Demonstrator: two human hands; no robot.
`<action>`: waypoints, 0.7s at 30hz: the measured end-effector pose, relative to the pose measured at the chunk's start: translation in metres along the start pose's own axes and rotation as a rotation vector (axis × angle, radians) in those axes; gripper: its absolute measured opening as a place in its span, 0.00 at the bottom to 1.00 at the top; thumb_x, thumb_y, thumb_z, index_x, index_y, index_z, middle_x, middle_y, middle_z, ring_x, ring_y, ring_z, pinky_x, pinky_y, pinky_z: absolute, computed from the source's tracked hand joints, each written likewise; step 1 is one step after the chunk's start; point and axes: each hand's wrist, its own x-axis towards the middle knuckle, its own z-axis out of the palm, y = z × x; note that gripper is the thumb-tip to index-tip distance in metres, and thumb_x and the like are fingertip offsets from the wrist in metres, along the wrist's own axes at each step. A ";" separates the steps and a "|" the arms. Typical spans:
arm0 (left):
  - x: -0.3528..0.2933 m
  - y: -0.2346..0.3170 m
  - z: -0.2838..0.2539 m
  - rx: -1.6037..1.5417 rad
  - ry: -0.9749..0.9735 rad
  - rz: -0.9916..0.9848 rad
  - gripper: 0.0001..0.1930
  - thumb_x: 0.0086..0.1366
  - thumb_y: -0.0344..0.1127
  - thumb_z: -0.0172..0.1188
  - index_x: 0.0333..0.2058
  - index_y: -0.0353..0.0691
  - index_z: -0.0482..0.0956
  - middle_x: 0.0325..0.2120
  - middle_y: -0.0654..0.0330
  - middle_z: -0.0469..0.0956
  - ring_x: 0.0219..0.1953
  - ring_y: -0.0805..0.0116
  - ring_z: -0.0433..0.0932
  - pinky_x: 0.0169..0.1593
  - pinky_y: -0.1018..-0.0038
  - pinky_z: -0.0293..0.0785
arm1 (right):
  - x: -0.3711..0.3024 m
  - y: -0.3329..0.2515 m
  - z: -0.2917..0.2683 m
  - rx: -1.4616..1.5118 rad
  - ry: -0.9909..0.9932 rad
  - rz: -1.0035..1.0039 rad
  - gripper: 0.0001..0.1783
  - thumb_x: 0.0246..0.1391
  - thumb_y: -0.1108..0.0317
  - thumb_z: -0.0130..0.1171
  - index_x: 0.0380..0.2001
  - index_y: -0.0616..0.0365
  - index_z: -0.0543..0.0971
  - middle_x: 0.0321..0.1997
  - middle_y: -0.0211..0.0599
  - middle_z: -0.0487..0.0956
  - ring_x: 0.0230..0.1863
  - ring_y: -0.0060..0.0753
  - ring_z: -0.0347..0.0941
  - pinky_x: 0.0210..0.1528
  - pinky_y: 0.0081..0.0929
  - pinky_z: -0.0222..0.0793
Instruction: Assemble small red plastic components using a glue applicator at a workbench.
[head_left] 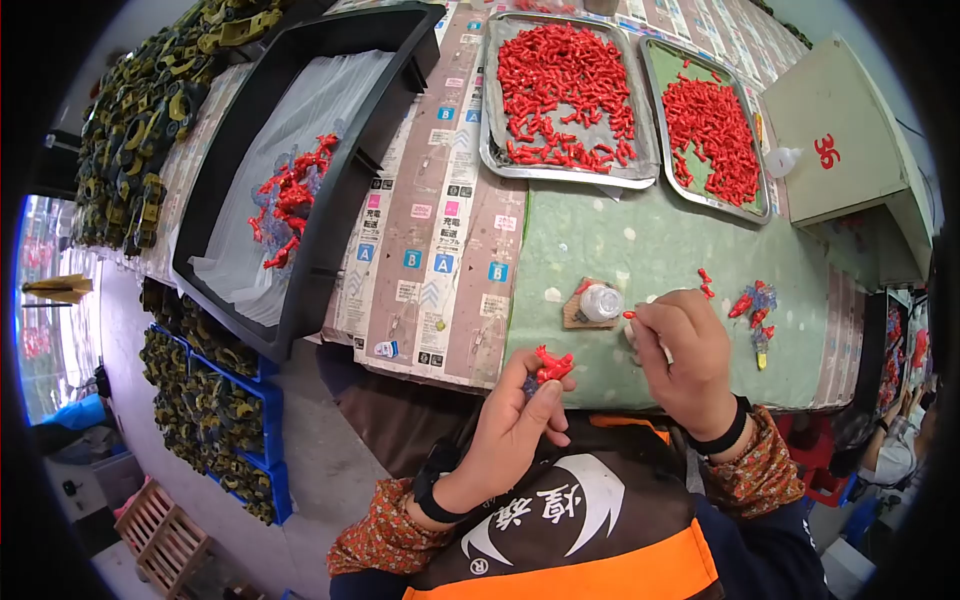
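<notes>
My left hand (500,432) grips a small toy figure (552,366) of red and clear bluish plastic between thumb and fingers, low over the table's front edge. To its right, my right hand (688,352) pinches a small red plastic piece (630,315) at its fingertips. That piece is close beside a small translucent bottle (602,302), which stands on a brown block (572,314). Beyond my right hand lies a loose red piece (705,283). Farther right, red-and-clear figures (752,300) rest on the green mat (600,245), one near a yellow tip (762,357).
Two metal trays (570,179) of red pieces stand at the back. A black bin (300,280) at left holds red-and-clear figures on white sheeting. A pale box (830,130) stands at right. Blue crates (272,420) of dark green toys sit lower left. Another person's arm (890,440) shows far right.
</notes>
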 end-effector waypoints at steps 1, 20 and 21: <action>-0.001 -0.001 -0.001 0.020 0.005 0.010 0.15 0.79 0.36 0.48 0.57 0.34 0.67 0.47 0.56 0.75 0.34 0.77 0.75 0.36 0.77 0.82 | 0.001 0.000 0.001 -0.055 -0.011 -0.043 0.15 0.46 0.83 0.66 0.39 0.62 0.79 0.32 0.40 0.75 0.31 0.45 0.72 0.31 0.37 0.69; -0.002 -0.008 -0.012 0.019 0.042 0.073 0.14 0.77 0.34 0.54 0.55 0.33 0.70 0.49 0.54 0.79 0.39 0.77 0.78 0.41 0.76 0.84 | 0.013 -0.002 0.008 -0.232 -0.122 -0.178 0.16 0.40 0.81 0.64 0.37 0.62 0.79 0.32 0.40 0.73 0.31 0.43 0.70 0.31 0.36 0.69; -0.002 -0.008 -0.012 0.019 0.044 0.073 0.14 0.77 0.34 0.54 0.55 0.33 0.70 0.49 0.54 0.79 0.39 0.77 0.78 0.41 0.76 0.84 | 0.012 -0.002 0.007 -0.231 -0.122 -0.178 0.16 0.40 0.81 0.64 0.37 0.62 0.79 0.32 0.40 0.73 0.31 0.43 0.70 0.31 0.36 0.69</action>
